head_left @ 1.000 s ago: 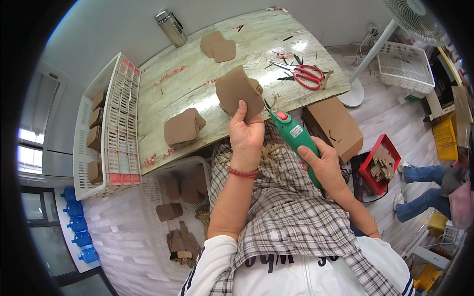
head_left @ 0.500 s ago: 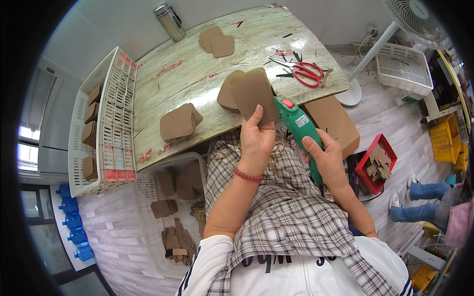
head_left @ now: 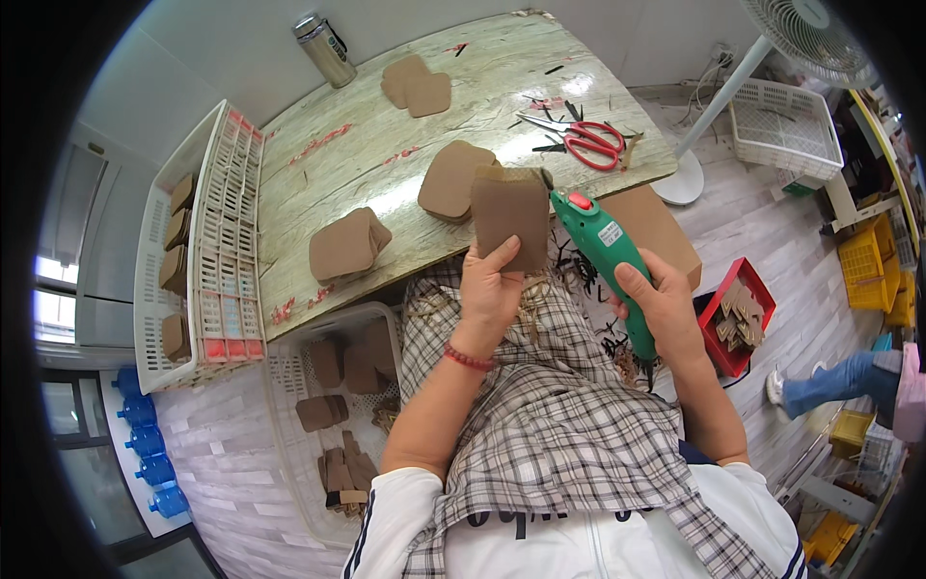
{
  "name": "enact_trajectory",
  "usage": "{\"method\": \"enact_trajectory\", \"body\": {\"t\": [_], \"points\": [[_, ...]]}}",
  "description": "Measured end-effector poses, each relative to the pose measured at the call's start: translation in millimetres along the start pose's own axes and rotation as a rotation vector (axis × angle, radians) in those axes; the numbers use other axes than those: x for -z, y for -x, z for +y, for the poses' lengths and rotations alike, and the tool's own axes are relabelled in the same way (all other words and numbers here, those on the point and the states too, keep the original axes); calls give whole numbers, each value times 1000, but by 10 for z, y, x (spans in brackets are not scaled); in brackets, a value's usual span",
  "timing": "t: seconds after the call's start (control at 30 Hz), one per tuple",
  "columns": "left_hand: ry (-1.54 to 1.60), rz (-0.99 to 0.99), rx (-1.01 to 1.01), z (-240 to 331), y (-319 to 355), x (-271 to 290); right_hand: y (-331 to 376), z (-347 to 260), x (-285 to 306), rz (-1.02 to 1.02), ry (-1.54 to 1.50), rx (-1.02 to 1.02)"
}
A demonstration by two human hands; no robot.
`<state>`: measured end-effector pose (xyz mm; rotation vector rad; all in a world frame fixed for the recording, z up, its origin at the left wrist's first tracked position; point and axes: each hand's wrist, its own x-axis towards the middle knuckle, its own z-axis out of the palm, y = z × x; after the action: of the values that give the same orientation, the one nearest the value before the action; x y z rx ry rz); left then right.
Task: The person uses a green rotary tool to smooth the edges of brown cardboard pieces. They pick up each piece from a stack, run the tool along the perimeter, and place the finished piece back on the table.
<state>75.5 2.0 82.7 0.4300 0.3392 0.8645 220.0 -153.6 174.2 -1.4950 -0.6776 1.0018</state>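
Note:
My left hand [head_left: 490, 297] grips a brown rounded fabric piece [head_left: 509, 220], thumb on top, over the table's near edge. A paler strip runs along the piece's far edge. My right hand [head_left: 666, 307] is wrapped round a green handheld electric cutter [head_left: 608, 246] with a red button. The cutter's tip is at the far right corner of the piece; whether it touches cannot be made out. Beside the held piece lies a stack of like brown pieces [head_left: 449, 183], with another stack [head_left: 345, 246] to its left. Farther back are a few more brown pieces [head_left: 428, 95].
Red-handled scissors [head_left: 593, 145] lie among black scraps on the table [head_left: 338, 174]. A steel flask [head_left: 326, 53] stands behind. White crates hold brown pieces at left [head_left: 227, 289] and below [head_left: 289, 454]. A red box [head_left: 762, 289], a cardboard box [head_left: 666, 232], a fan [head_left: 752, 87] and a person's legs [head_left: 830, 386] are at right.
The held piece has turned and come nearer, showing its paler far edge. My right hand and the cutter have shifted right and slightly nearer. The other person's legs have moved.

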Motion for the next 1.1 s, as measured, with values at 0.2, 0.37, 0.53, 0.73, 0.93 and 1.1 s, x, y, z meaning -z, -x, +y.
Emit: {"method": "enact_trajectory", "body": {"t": [0.2, 0.37, 0.53, 0.73, 0.93, 1.1], "points": [[-290, 5, 8, 367, 19, 109, 102, -21, 199, -125, 54, -29], [-542, -83, 27, 608, 49, 195, 194, 17, 255, -162, 183, -46], [-712, -66, 71, 658, 128, 170, 249, 28, 164, -136, 237, -25], [-663, -33, 126, 531, 255, 208, 220, 69, 52, -125, 114, 1], [-835, -127, 161, 693, 262, 206, 207, 30, 77, -153, 85, -80], [-1132, -111, 49, 935, 270, 152, 226, -41, 176, -248, 138, -150]]}}
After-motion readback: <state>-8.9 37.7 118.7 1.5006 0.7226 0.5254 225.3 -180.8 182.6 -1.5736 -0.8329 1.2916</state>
